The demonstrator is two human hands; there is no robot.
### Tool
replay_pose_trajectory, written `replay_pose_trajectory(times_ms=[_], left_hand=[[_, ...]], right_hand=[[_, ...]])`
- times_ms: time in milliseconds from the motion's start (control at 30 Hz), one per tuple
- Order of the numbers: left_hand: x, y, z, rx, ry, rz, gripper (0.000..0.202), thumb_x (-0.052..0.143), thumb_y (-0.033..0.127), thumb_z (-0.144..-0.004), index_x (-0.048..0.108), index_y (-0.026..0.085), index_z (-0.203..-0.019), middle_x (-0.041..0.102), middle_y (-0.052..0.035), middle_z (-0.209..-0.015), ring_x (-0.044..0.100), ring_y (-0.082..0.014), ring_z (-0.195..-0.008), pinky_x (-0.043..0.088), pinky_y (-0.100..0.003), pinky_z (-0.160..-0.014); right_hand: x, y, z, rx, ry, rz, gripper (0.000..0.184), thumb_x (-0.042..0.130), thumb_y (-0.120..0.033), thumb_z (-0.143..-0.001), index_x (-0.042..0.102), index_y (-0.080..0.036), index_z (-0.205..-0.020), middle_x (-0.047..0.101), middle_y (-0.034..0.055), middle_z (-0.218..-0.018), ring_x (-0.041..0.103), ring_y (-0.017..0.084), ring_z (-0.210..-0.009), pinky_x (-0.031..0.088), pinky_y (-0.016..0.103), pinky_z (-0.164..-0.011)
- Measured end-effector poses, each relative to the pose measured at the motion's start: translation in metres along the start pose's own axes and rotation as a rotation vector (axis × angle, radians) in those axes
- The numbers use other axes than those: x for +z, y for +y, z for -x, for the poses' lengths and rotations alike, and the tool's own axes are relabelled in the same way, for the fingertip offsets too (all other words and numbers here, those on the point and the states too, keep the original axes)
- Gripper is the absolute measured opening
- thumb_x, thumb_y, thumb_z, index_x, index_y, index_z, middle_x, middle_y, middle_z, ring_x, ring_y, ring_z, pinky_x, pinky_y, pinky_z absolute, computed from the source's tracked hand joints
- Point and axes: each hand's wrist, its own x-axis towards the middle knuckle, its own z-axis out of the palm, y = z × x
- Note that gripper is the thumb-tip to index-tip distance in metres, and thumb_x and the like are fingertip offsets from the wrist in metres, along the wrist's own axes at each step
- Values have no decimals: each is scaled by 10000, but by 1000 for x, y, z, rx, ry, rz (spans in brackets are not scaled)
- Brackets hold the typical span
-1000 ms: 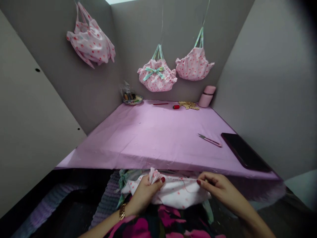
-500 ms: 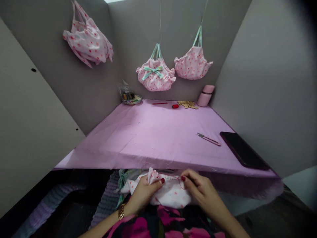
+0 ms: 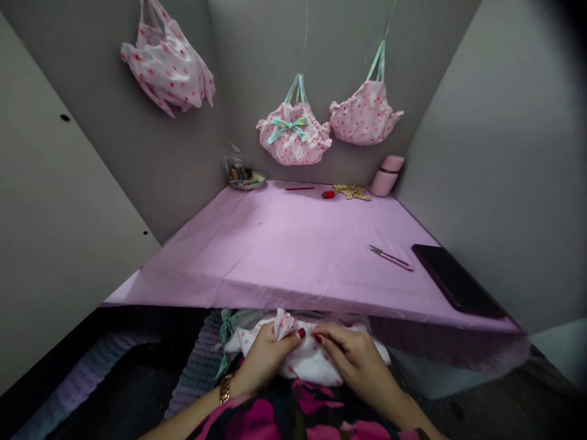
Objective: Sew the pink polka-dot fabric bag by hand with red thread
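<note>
A white fabric piece with pink dots (image 3: 306, 362) lies on my lap below the table's front edge. My left hand (image 3: 266, 357) pinches a gathered fold of it between thumb and fingers. My right hand (image 3: 355, 357) rests on the fabric right beside the left, its fingertips pinched together at the fold; whether it holds a needle or thread is too small to make out. A mint ribbon (image 3: 225, 330) hangs from the fabric's left side.
A pink-clothed table (image 3: 284, 244) carries pink snips (image 3: 391, 258), a dark tablet (image 3: 454, 282), a red thread spool (image 3: 327, 194), a red pencil (image 3: 298, 188), a wicker basket (image 3: 247, 179) and a pink flask (image 3: 386, 174). Three dotted fabric bags (image 3: 293, 131) hang on the grey walls.
My right hand has moved left along the fabric, from well to the right to right beside my left hand. The left hand has kept its pinch on the fold.
</note>
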Motion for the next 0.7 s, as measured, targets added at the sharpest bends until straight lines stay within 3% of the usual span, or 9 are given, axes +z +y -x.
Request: replay_pose_trajectory(times_ms=[467, 567, 700], left_hand=[[-1, -3, -1, 3, -8, 25, 208, 620, 305, -664, 575, 112, -726, 561, -28, -650, 500, -143, -619, 401, -270, -634], [-1, -2, -1, 13, -15, 25, 193, 621, 292, -664, 572, 116, -726, 562, -29, -663, 504, -146, -633, 402, -272, -644], [-2, -2, 0, 13, -34, 38, 190, 623, 281, -663, 571, 121, -753, 570, -33, -689, 501, -137, -628, 399, -268, -650]], right_hand=[[1, -2, -2, 27, 11, 10, 233, 425, -155, -817, 629, -191, -924, 647, 45, -861, 587, 167, -795, 417, 238, -696], [2, 0, -2, 83, -2, 4, 239, 423, -181, -825, 576, -171, -1009, 620, 17, -696, 561, 141, -614, 389, 211, -557], [3, 6, -1, 151, -31, 12, 357, 422, -217, -833, 443, -143, -1181, 445, -58, -455, 407, 107, -414, 253, 188, -407]])
